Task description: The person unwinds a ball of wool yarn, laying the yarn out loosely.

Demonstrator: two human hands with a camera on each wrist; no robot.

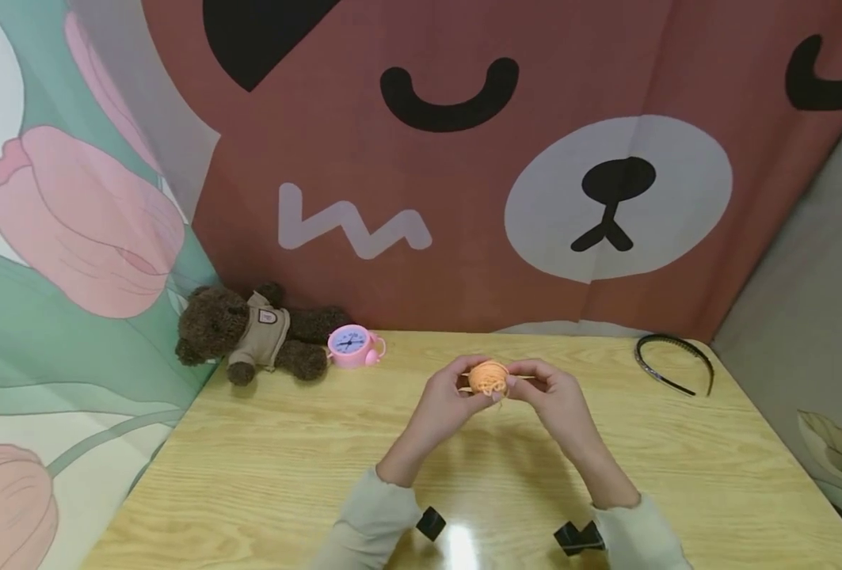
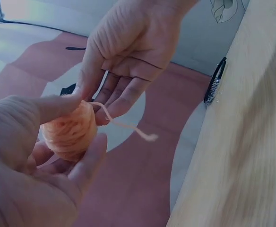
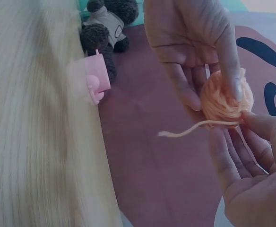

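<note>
A small ball of orange yarn [image 1: 488,378] is held up above the table between both hands. My left hand [image 1: 443,402] grips it from the left side, thumb in front and fingers behind. On the other side my right hand [image 1: 558,402] pinches the ball's edge between thumb and fingers. In the left wrist view a loose yarn end [image 2: 131,126] sticks out from the ball [image 2: 71,130]. The right wrist view shows that same tail [image 3: 185,131] beside the right thumb, hanging free of the ball [image 3: 227,98].
A brown teddy bear [image 1: 264,332] in a beige shirt lies at the table's back left. Next to it stands a pink alarm clock [image 1: 350,347]. A black headband [image 1: 673,364] lies at the back right of the wooden table [image 1: 264,467]. A bear-printed curtain [image 1: 463,174] hangs behind.
</note>
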